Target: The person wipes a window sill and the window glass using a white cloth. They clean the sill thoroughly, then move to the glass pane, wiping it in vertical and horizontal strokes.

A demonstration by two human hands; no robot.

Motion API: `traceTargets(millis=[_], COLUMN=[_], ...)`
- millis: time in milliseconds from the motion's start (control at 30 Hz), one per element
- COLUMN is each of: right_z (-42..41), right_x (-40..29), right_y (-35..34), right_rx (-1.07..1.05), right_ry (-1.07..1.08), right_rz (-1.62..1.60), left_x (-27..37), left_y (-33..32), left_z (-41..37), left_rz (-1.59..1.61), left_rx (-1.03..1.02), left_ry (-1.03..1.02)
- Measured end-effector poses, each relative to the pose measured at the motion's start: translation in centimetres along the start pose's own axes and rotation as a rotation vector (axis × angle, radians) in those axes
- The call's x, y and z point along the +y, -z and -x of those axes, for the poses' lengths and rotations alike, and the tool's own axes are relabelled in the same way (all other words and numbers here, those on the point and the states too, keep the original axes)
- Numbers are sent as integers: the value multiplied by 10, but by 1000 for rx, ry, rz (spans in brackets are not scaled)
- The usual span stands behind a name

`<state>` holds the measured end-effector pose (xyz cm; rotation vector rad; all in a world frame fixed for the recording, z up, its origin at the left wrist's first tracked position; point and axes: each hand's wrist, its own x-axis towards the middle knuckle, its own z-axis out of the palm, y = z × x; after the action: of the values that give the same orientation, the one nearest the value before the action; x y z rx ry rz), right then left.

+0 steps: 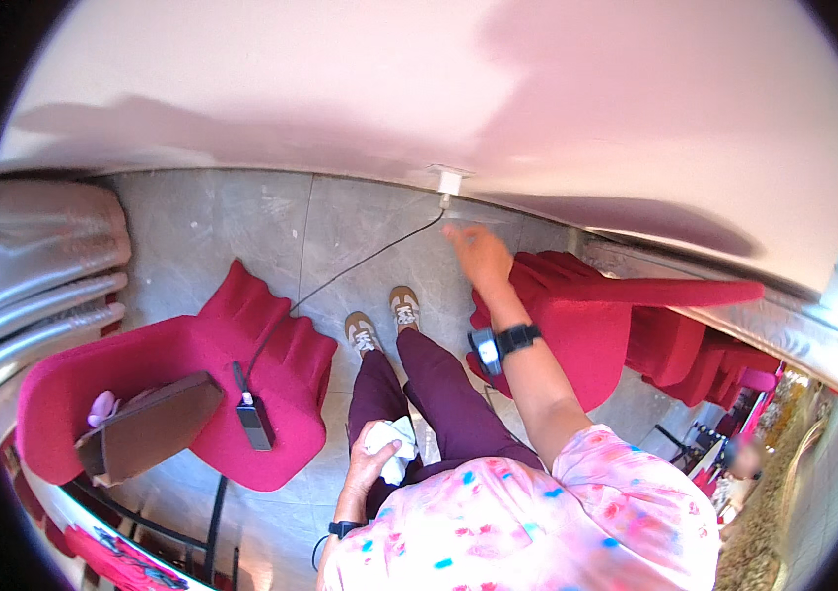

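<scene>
My left hand [378, 458] is closed around a crumpled white cloth or tissue [396, 443] in front of my thighs. The right hand [481, 255] reaches forward over the floor, just below a white plug or charger [450, 183] low on the wall; nothing shows in it, and its fingers are partly curled and blurred. From the plug a dark cable [367, 257] runs left to a small black device [254, 423], which lies on the seat of a red fabric chair [271, 462]. Beside the device, a brown bag or case [160, 428] rests tilted against the chair.
Stacked cushioned seats [49, 251] stand at the left. More red chairs [581, 354] line the wall at the right. The cable crosses the grey tiled floor [241, 214] ahead of my shoes [405, 306]. Another person [740, 473] is in the distance at the lower right.
</scene>
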<state>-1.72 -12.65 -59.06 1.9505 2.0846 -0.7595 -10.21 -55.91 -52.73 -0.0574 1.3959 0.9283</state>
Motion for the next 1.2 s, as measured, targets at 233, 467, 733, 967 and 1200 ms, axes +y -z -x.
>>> traceTargets(millis=[233,467,733,967,1200], right_z=[207,323,334,349,373], right_x=[27,33,89,167,269], right_y=[41,124,187,232,252], right_rx=[-361,-618,-543,-257,-85], right_ry=[265,199,150,276,98], right_rz=[-305,-722,-1050,-1173,-1398], left_x=[89,169,190,191,164], left_y=[-39,-94,-158,-225,-311], left_z=[56,94,133,186,228], left_rz=[54,-155,-558,-548,-434], left_rx=[-192,-313,-361,-268,-345], left_ry=[-2,-105,-409,-492,-568])
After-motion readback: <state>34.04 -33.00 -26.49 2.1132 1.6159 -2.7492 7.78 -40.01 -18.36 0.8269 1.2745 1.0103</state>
